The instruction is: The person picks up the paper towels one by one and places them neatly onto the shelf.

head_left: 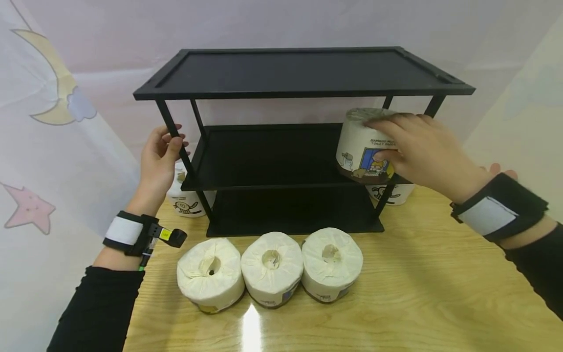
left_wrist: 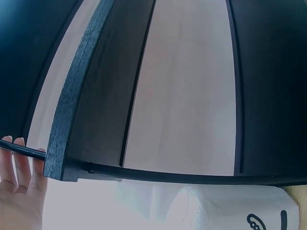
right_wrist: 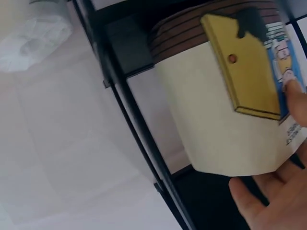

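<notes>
A black three-level shelf rack (head_left: 281,110) stands on the table. My left hand (head_left: 160,159) grips its front left post (head_left: 170,122), thumb on one side and fingers behind; the left wrist view shows the fingers (left_wrist: 21,165) against the post. At the right end of the middle shelf (head_left: 268,156), my right hand (head_left: 422,146) holds a wrapped toilet paper roll (head_left: 352,142) by its top and side. In the right wrist view, the printed roll (right_wrist: 192,110) tilts beside the rack's posts, and the thumb (right_wrist: 295,100) presses its printed side.
Three wrapped toilet paper rolls stand in a row before the rack: left (head_left: 210,274), middle (head_left: 272,269) and right (head_left: 332,264). Another roll (head_left: 186,200) is beside the rack's left end, and one (head_left: 400,193) beside its right. A patterned cloth (head_left: 97,161) hangs behind the wooden table (head_left: 440,274).
</notes>
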A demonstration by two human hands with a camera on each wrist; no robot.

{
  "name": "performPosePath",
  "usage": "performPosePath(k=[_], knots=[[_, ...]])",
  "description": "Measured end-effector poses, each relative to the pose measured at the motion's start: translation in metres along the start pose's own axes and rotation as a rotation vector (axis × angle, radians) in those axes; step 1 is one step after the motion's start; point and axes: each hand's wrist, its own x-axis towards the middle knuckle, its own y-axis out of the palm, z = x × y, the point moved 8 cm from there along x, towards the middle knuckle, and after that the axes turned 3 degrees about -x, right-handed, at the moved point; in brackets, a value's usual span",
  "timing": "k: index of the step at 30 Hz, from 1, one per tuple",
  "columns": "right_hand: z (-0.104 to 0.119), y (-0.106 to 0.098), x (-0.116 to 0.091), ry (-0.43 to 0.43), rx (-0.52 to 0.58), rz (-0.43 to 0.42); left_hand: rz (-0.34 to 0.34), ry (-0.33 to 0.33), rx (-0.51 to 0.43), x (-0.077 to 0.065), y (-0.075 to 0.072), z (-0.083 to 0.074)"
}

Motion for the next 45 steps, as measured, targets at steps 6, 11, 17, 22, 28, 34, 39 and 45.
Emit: performPosePath(k=[6, 11, 17, 22, 28, 34, 39, 45], knots=[[-0.007, 0.002, 0.006, 0.079, 0.008, -0.015, -0.003, -0.012, 0.008, -0.002, 0.0, 0.002], [-0.014, 0.004, 0.01, 0.129, 0.024, -0.03, -0.009, -0.003, 0.015, -0.001, -0.001, 0.002], [-0.024, 0.013, 0.014, 0.21, 0.036, -0.006, -0.01, -0.003, 0.011, -0.001, -0.003, 0.002], [-0.033, 0.021, 0.016, 0.253, 0.058, 0.005, -0.009, -0.006, 0.014, -0.001, -0.001, 0.002], [-0.036, 0.024, 0.012, 0.251, 0.053, -0.052, 0.007, -0.005, -0.03, -0.001, 0.005, 0.003], [-0.032, 0.024, 0.01, 0.165, -0.018, -0.142, 0.005, 0.003, -0.015, 0.0, 0.005, 0.003], [-0.031, 0.023, 0.009, 0.136, -0.041, -0.186, 0.003, 0.004, 0.005, -0.001, 0.005, 0.003], [-0.028, 0.022, 0.009, 0.123, -0.048, -0.183, 0.001, 0.008, 0.011, -0.001, 0.004, 0.003]])
